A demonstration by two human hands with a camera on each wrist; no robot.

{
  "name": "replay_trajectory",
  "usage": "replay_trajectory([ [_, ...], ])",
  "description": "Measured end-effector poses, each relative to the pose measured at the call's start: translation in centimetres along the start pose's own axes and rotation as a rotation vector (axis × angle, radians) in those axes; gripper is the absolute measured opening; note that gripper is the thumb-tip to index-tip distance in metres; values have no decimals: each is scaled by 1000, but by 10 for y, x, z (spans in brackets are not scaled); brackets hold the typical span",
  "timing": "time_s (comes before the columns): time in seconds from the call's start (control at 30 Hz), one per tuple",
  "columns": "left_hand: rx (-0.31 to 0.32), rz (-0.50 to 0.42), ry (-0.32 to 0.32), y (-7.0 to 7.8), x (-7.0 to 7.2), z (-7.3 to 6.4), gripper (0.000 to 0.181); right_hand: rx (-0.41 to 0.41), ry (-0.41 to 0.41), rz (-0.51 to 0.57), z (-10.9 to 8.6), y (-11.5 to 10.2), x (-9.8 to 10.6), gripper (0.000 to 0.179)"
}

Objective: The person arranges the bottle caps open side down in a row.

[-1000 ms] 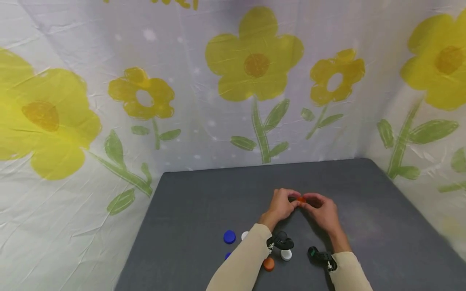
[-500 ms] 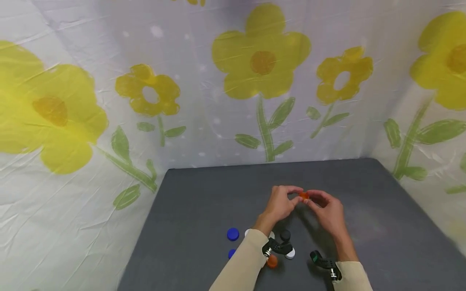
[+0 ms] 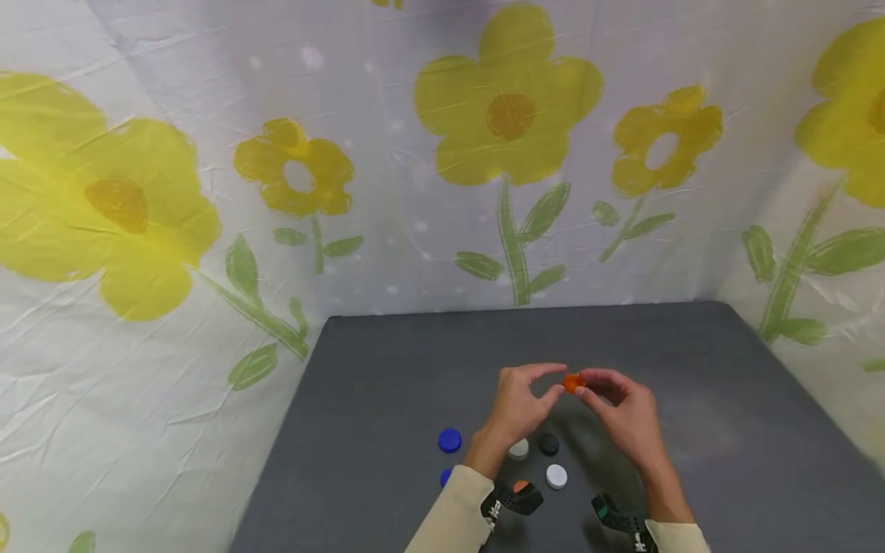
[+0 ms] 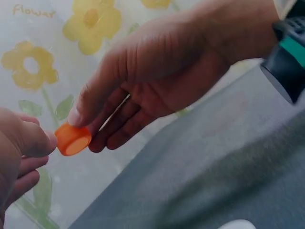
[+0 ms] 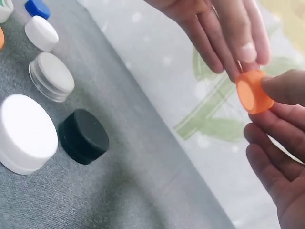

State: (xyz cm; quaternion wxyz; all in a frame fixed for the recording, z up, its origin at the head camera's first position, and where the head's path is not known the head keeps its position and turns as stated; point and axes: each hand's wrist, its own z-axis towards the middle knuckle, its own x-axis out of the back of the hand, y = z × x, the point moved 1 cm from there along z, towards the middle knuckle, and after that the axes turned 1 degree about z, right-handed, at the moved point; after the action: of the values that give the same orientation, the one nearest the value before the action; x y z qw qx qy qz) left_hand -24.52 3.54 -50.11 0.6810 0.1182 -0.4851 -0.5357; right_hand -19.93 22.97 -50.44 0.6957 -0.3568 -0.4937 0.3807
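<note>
A small orange bottle cap [image 3: 573, 382] is held above the table, pinched between the thumb and fingers of my right hand [image 3: 625, 411]. In the right wrist view this orange cap [image 5: 252, 92] has the right thumb on one side and a finger below. My left hand [image 3: 515, 407] is just left of it, thumb and index finger spread apart. Its thumb tip reaches close to the cap [image 4: 74, 139] in the left wrist view; whether it touches I cannot tell. Below the hands lie a black cap [image 5: 84, 136] and a white cap [image 5: 27, 133].
On the dark grey table [image 3: 373, 384] sit more caps: a blue cap [image 3: 449, 440], a second blue cap [image 3: 445, 477] partly behind the left forearm, a greyish-white cap [image 3: 518, 450] and an orange cap [image 3: 522, 486]. A flower-printed curtain [image 3: 394, 253] stands behind the table.
My left thumb and index have parted from the orange cap and the left hand has drawn back leftward. The right hand keeps hold of the cap. The head view has shifted slightly.
</note>
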Motion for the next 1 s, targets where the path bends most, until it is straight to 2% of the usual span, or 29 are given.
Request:
replay_trajectory([
  [0.13, -60, 0, 30, -3, 3, -11, 29, -31, -56, 38, -4, -1, 0, 29],
  [0.43, -119, 1, -21, -4, 10, -28, 27, -119, -150, 103, -11, 0, -11, 29],
  [0.73, -124, -42, 6, -6, 13, -32, 22, -181, -168, 122, -14, -5, -18, 36],
  [0.8, -107, -49, 25, -6, 14, -32, 21, -149, -152, 132, -14, -6, -20, 35],
  [0.87, -73, -61, 49, -6, 14, -31, 21, -81, -107, 123, -14, -6, -20, 31],
  [0.93, -13, -97, 67, -6, 14, -31, 20, 13, -48, 111, -15, -7, -21, 26],
  [1.0, 72, -169, 78, -6, 14, -32, 20, 110, 13, 96, -15, -9, -21, 26],
])
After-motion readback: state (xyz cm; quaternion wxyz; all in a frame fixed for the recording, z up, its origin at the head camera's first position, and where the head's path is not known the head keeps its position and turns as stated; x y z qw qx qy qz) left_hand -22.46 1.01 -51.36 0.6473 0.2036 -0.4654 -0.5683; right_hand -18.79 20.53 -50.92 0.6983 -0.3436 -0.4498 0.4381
